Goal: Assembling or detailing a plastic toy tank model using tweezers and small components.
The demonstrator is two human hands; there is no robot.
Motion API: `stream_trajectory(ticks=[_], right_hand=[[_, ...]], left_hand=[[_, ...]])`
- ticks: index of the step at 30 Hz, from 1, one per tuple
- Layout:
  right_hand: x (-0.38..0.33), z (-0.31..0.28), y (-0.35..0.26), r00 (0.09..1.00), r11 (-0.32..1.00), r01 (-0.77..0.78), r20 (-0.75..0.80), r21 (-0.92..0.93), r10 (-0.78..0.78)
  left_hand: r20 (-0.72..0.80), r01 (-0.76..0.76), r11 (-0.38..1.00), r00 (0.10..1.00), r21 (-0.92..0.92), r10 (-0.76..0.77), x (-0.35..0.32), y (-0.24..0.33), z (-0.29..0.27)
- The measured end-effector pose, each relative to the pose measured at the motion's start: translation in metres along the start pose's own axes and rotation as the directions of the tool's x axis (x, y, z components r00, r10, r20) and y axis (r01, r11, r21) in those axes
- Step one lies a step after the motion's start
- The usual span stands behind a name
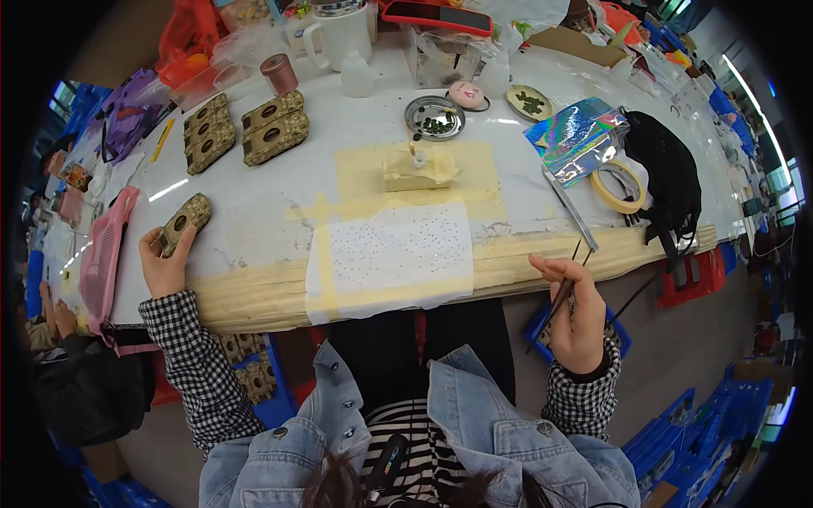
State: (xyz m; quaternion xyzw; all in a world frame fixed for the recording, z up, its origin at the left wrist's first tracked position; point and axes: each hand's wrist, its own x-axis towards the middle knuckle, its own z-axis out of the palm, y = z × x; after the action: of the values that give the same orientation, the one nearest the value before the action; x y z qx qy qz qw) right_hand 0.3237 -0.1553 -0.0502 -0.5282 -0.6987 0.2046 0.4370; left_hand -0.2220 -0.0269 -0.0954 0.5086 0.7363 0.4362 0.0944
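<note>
At the left of the table, my left hand [166,269] grips a small camouflage-patterned case [188,222] with an oval dark inset, tilted up off the surface. My right hand [579,320] is by the table's front edge at the right. Its fingers are closed round dark tweezers [562,293], whose thin tips point up and away from me. Between the hands, a white sheet [398,288] sprinkled with tiny dark specks is taped at the table edge. Behind it stands a tape-covered block [406,181] with a small white cup [420,159] on top.
More camouflage cases [275,127] lie at the back left. A round metal dish [457,112] holds small dark green pieces. To the right are a metal ruler [572,210], a roll of masking tape [600,188], a shiny holographic pouch [572,140] and a black bag [665,161].
</note>
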Motion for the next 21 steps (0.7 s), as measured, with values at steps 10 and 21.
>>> stream_trajectory(ticks=[10,21], right_hand=[[-0.005,0.000,-0.014,0.987,0.990,0.107,0.133,-0.095,-0.094],[-0.018,0.012,-0.018,0.845,0.876,0.424,0.449,-0.231,-0.291]], left_hand=[[-0.211,-0.364,0.792,0.931,-0.490,0.297,-0.129,0.132,0.018],[0.886,0.777,0.527,0.083,-0.344,0.456,-0.268,0.216,0.122]])
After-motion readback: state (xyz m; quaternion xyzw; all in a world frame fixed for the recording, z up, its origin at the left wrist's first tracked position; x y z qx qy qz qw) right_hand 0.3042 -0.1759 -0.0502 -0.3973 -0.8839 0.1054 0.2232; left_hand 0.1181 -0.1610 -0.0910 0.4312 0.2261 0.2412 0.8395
